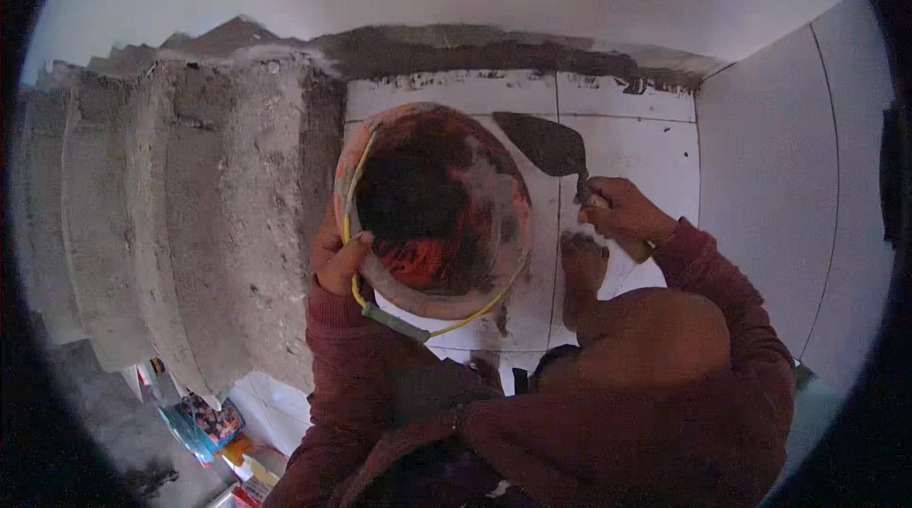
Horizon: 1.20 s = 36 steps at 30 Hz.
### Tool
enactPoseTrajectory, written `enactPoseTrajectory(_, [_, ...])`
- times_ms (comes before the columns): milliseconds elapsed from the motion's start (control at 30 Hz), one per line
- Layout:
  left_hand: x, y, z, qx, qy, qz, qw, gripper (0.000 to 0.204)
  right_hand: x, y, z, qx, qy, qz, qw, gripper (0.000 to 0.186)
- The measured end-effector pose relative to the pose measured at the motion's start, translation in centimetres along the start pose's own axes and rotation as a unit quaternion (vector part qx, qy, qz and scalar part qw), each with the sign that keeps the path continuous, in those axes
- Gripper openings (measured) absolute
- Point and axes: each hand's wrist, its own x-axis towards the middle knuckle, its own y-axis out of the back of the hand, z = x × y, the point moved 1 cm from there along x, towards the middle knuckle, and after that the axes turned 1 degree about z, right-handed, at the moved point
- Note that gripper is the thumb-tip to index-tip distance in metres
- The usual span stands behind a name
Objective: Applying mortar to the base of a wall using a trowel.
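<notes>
A round reddish bucket [503,223], smeared with grey mortar, is tipped so that its mouth faces me above the white tiles. Its inside is dark toward the left, and what lies there is hard to make out. My left hand [338,259] grips the bucket's left rim, thumb over the edge. A yellow wire handle with a grey-green grip [394,323] hangs along the near side. In my right hand [629,213] is a pointed trowel [546,142], fingers wrapped round its handle. The trowel's dark blade points up and left, just right of the bucket.
Rough concrete steps [199,213] rise along the left. Behind the bucket, a mortar band [456,47] runs along the foot of the white wall. White floor tiles [636,142] meet a tiled wall [769,147] at right. My bare foot [582,270] stands below the trowel. Colourful packages [214,421] lie lower left.
</notes>
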Motion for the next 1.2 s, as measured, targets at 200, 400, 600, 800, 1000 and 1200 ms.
enactPoseTrajectory(200, [-0.8,-2.7,0.1,0.04,-0.087,0.015,0.995,0.042,0.9,-0.7,-1.5,-0.28,0.134,-0.036,0.95,0.024])
enactPoseTrajectory(400, [-1.3,-5.0,1.1,0.074,-0.114,-0.015,0.991,0.037,1.6,-3.0,-0.9,-0.47,0.072,-0.158,0.865,0.03])
enactPoseTrajectory(600, [-1.0,-5.6,1.2,0.086,-0.118,-0.021,0.989,0.036,1.5,-1.7,-3.4,-0.531,0.068,-0.117,0.837,0.023])
enactPoseTrajectory(800, [-1.3,-4.6,1.5,0.144,-0.178,-0.045,0.973,0.038,1.5,-0.6,-2.6,-0.609,0.045,-0.06,0.789,0.02])
enactPoseTrajectory(1000, [-1.3,-5.3,1.5,0.184,-0.211,-0.112,0.953,0.034,3.9,-2.5,-2.5,-0.565,0.089,0.036,0.819,0.025])
enactPoseTrajectory(1200, [-1.5,-5.4,2.1,0.168,-0.211,-0.076,0.96,0.032,4.3,-3.8,-1.3,-0.522,0.065,-0.092,0.845,0.023])
